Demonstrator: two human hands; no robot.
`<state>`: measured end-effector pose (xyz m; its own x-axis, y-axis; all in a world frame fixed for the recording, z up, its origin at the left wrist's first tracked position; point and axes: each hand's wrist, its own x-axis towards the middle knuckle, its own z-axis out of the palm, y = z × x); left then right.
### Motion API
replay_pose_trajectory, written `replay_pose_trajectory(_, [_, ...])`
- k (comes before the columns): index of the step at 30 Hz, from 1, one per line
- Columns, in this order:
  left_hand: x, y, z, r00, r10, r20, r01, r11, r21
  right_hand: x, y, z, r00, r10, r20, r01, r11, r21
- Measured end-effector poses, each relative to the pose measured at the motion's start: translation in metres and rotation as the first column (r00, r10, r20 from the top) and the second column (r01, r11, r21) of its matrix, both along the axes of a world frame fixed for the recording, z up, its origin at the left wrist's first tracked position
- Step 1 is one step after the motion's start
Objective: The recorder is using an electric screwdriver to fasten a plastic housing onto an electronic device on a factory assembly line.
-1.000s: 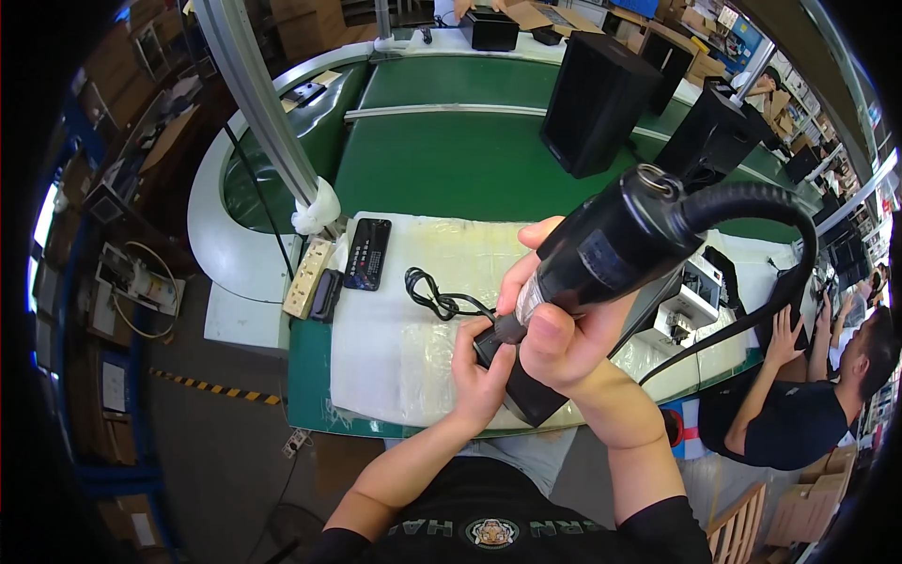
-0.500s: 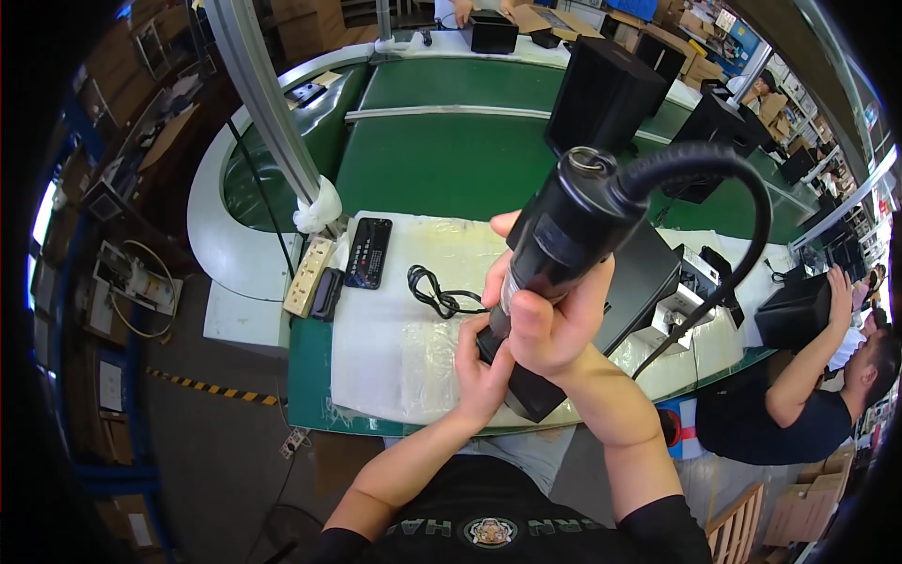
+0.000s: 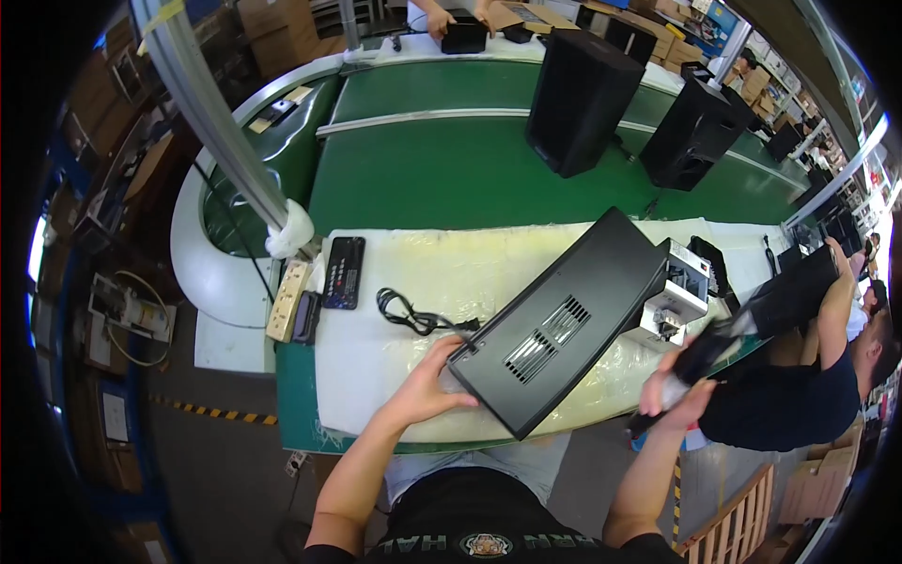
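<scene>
A black metal case (image 3: 550, 329) with slotted vents lies slantwise on the pale padded sheet in front of me. My left hand (image 3: 430, 383) grips its near left end, fingers at the corner and thumb at the edge. A short black cord with a plug (image 3: 413, 318) lies beside that hand. At the right, my right hand (image 3: 672, 399) is wrapped round a black electric screwdriver (image 3: 700, 357), smeared by motion. The screwdriver is tilted, its tip pointing down and left, apart from the case. Silver-white boxy fixtures (image 3: 675, 299) stand against the case's right side.
A power strip (image 3: 287, 303) and a flat black panel with buttons (image 3: 344, 273) lie on the left. Beyond the padded sheet (image 3: 376, 376) runs a green conveyor (image 3: 423, 169) with black speakers (image 3: 583, 103). A metal post (image 3: 211, 122) rises at left. A co-worker (image 3: 799, 395) works at right.
My right hand has swung the screwdriver from above the case to the right. The case now shows whole, with my left hand still at its left end. The view has shifted slightly.
</scene>
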<state>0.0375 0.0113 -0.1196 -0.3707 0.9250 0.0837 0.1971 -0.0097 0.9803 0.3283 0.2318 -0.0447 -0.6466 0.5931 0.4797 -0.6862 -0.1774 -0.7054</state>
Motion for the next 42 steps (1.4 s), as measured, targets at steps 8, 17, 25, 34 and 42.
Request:
replay_pose_trajectory(8, [0.017,0.004,-0.022,0.977,0.056,0.206,-0.038,0.995,-0.091,0.026,-0.01,-0.125,0.871,0.234,0.431,-0.078,0.934,-0.35])
replay_pose_trajectory(17, [0.054,0.05,-0.041,0.598,0.056,0.799,-0.376,0.901,0.218,0.027,0.003,-0.144,0.868,0.348,0.354,-0.15,0.863,-0.482])
replay_pose_trajectory(25, [0.015,0.11,0.074,0.428,0.013,0.904,-0.588,0.764,0.267,0.029,0.008,-0.151,0.877,0.38,0.294,-0.198,0.844,-0.499])
replay_pose_trajectory(34, [-0.096,0.184,0.146,0.315,0.091,0.945,-0.506,0.859,0.086,0.03,0.01,-0.146,0.868,0.392,0.304,-0.169,0.81,-0.561])
replay_pose_trajectory(42, [-0.161,0.259,0.199,0.168,0.423,0.89,-0.554,0.788,-0.27,0.025,0.007,-0.136,0.857,0.282,0.431,-0.09,0.906,-0.414])
